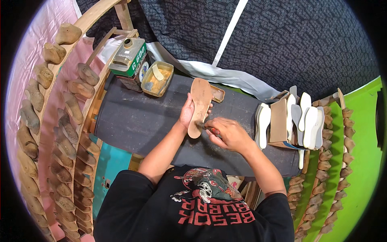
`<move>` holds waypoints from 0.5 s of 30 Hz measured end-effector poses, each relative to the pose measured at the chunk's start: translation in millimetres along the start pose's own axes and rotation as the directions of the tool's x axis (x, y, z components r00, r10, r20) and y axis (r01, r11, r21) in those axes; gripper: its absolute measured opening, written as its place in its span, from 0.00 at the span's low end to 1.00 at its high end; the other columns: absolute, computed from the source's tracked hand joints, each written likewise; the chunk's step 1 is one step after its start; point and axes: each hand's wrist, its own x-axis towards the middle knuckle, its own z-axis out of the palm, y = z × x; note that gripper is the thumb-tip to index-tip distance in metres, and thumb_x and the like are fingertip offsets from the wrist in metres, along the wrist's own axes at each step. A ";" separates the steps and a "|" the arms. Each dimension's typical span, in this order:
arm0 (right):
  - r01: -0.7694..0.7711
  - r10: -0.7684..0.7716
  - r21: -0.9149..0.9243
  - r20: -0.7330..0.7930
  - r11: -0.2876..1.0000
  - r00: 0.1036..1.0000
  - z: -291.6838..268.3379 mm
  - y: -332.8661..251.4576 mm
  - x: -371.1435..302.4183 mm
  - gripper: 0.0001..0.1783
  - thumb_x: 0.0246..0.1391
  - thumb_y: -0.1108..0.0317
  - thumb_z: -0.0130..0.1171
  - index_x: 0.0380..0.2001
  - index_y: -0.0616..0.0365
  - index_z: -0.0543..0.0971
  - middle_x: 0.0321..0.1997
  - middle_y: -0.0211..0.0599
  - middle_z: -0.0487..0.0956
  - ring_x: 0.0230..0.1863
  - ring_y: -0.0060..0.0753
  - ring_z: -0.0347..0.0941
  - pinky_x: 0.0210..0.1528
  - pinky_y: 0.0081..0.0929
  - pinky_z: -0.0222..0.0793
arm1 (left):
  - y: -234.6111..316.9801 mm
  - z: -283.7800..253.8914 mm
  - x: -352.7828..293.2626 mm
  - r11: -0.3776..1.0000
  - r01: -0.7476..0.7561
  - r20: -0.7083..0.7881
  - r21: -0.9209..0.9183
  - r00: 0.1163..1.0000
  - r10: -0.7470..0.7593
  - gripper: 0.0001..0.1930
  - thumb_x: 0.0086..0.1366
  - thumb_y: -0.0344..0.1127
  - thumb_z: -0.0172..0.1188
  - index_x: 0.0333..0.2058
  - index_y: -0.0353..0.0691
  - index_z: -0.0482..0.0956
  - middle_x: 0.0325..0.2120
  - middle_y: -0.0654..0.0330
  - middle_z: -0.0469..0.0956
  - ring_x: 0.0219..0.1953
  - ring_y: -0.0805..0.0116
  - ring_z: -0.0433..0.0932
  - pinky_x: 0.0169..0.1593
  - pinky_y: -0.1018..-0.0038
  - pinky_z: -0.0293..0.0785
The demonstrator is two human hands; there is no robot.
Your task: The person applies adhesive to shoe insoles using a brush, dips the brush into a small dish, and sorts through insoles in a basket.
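Note:
My left hand [187,111] grips a tan shoe insole [200,94] from its left edge and underside, holding it up over the dark worktable. The broad toe part points away from me and the narrower heel is nearest. Closed in my right hand [229,133] is a short red-handled tool [214,130]. Its dark tip meets the right side of the insole near the heel; the tip is too small to tell whether it is a brush or a blade. Just beyond the insole, partly behind it, lies a small shallow tray [218,94].
A metal can [130,62] and a yellowish tub [163,89] with a pale scrap inside stand at the table's [133,117] far left. At right, a cardboard box [279,123] holds several white and grey insoles [311,123]. Racks of wooden shoe lasts [64,137] flank both sides.

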 end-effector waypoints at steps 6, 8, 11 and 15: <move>-0.085 0.087 0.088 -0.019 0.992 0.996 -16.7 18.0 9.4 0.13 0.57 0.70 0.64 0.45 0.59 0.79 0.36 0.46 0.82 0.34 0.50 0.81 0.40 0.42 0.77 | 0.2 4.2 -1.8 0.999 0.050 0.186 -0.011 0.981 -0.047 0.39 0.76 0.70 0.31 0.66 0.44 0.68 0.55 0.55 0.79 0.48 0.60 0.83 0.48 0.65 0.82; -0.058 0.052 -0.103 -0.058 0.993 0.997 -27.7 25.0 13.6 0.12 0.56 0.70 0.64 0.44 0.59 0.78 0.35 0.45 0.81 0.34 0.51 0.80 0.39 0.42 0.77 | -4.4 27.3 -2.6 1.000 0.025 -0.048 0.018 0.999 -0.024 0.38 0.76 0.70 0.31 0.69 0.48 0.65 0.60 0.57 0.76 0.55 0.62 0.80 0.52 0.63 0.80; -0.007 -0.014 -0.098 -0.215 0.995 0.977 -31.0 28.7 19.7 0.12 0.55 0.71 0.64 0.43 0.59 0.78 0.31 0.44 0.78 0.33 0.51 0.78 0.38 0.43 0.76 | -7.5 24.6 -11.5 0.999 0.041 -0.001 0.033 0.999 -0.041 0.38 0.76 0.69 0.31 0.71 0.49 0.62 0.62 0.58 0.74 0.58 0.63 0.77 0.56 0.61 0.78; 0.036 -0.046 -0.142 -0.067 0.989 0.997 -19.8 13.6 10.9 0.10 0.54 0.70 0.65 0.39 0.57 0.78 0.26 0.38 0.76 0.30 0.45 0.78 0.36 0.42 0.75 | -5.3 38.7 -8.9 0.999 0.028 -0.049 -0.040 0.998 -0.029 0.37 0.77 0.68 0.31 0.69 0.47 0.65 0.59 0.56 0.76 0.54 0.62 0.80 0.53 0.61 0.81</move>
